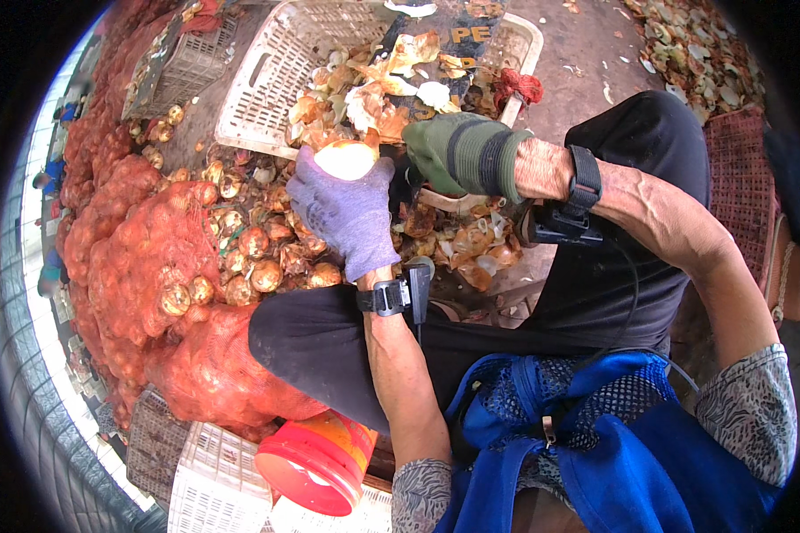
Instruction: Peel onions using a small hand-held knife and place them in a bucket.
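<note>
Peeled onion [347, 161]: in the left grip, at its fingertips, pale surface turned up toward the camera; its visible outline runs longest from left to right, across the grip; which end is root and which is neck, I cannot tell.
Left grip [345, 204]: purple glove, curled partway around the onion, fingers on its left side and thumb on its right.
Right grip [458, 155]: green glove, just right of the onion, fingers bent and directed left; how far it is closed, and on what, I cannot tell.
Onion skins [369, 102]: heaped just beyond the left grip, in the white crate [324, 31].
Red bundle [517, 87]: beyond the right grip and to its right, at the crate's rim.
Unpeeled onions [266, 276]: left of the left grip and nearer the wearer, loose in a pile.
Red mesh sacks [164, 240]: farther left, full.
Red bucket [307, 466]: well apart from the left grip, toward the wearer.
</note>
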The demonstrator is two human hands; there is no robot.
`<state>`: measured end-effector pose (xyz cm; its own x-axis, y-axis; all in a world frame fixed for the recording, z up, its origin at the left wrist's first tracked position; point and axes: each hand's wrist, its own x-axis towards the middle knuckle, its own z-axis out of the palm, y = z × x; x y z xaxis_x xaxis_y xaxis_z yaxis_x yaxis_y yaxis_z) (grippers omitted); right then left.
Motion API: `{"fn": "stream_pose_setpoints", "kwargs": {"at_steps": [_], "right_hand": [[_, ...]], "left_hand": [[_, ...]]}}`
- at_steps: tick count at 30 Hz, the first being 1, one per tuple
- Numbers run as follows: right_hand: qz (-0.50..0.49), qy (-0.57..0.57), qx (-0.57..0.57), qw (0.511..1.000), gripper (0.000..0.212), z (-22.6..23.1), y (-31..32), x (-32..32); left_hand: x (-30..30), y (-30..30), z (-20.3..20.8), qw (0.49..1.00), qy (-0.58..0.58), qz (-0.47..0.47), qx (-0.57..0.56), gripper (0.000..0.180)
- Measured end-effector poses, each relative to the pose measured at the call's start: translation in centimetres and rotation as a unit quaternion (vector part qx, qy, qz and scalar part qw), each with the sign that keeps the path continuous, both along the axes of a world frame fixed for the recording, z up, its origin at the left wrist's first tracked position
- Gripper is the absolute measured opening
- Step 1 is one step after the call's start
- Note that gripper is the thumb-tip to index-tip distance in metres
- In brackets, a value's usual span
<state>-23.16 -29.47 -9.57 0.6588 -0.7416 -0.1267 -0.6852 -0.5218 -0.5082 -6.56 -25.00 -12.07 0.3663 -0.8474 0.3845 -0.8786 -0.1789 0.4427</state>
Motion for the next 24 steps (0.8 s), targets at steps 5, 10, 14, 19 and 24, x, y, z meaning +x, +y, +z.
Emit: {"fn": "stream_pose_setpoints", "kwargs": {"at_steps": [5, 10, 14, 19, 24], "right_hand": [[-0.038, -0.150, -0.022, 0.988, 0.021, 0.7, 0.4, 0.5], [0.027, -0.190, -0.081, 0.978, 0.022, 2.9, 1.0, 1.0], [0.087, -0.038, -0.156, 0.983, 0.026, 4.0, 1.4, 0.8], [0.093, 0.030, -0.276, 0.956, 0.040, 4.1, 1.1, 0.1], [0.090, 0.014, -0.364, 0.927, 0.041, 4.0, 0.8, -0.6]], "left_hand": [[1.6, 0.4, 1.8, 0.919, 0.390, -0.030, -0.049, 0.070], [4.2, 1.2, 1.9, 0.637, 0.766, -0.086, -0.018, 0.055], [4.0, 1.3, 2.1, 0.559, 0.817, -0.142, -0.020, 0.067], [4.1, 1.3, 2.3, 0.561, 0.814, -0.149, -0.014, 0.076], [4.2, 1.5, 2.1, 0.561, 0.807, -0.184, -0.015, 0.081]]}}
